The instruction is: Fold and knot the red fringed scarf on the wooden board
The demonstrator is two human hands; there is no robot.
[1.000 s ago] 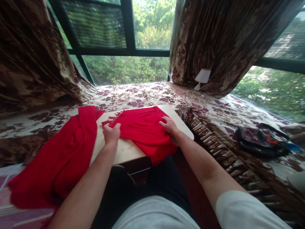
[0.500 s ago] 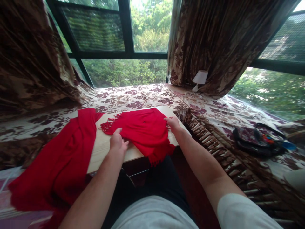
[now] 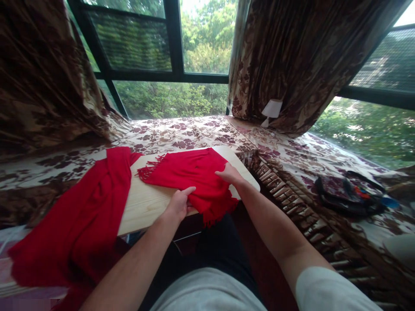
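Red, fringed and loosely folded, the scarf [image 3: 194, 166] lies across a pale wooden table [image 3: 142, 209], one fringed end toward the table's left part and the other hanging over the near edge. The left hand [image 3: 179, 204] is at the scarf's near edge, its thumb resting on top and its other fingers bent below; how firmly they close on the fabric, I cannot tell. The right hand [image 3: 231, 174] touches the scarf's right side, thumb on top and apart from the other fingers, which are partly hidden, so I cannot tell if they grip. A second red cloth [image 3: 94, 203] drapes over the table's left end. Beyond the table spreads a flowered cover [image 3: 181, 131], with a small white lamp [image 3: 272, 109] by the curtain [image 3: 275, 56] and a black bag [image 3: 343, 203] at right.
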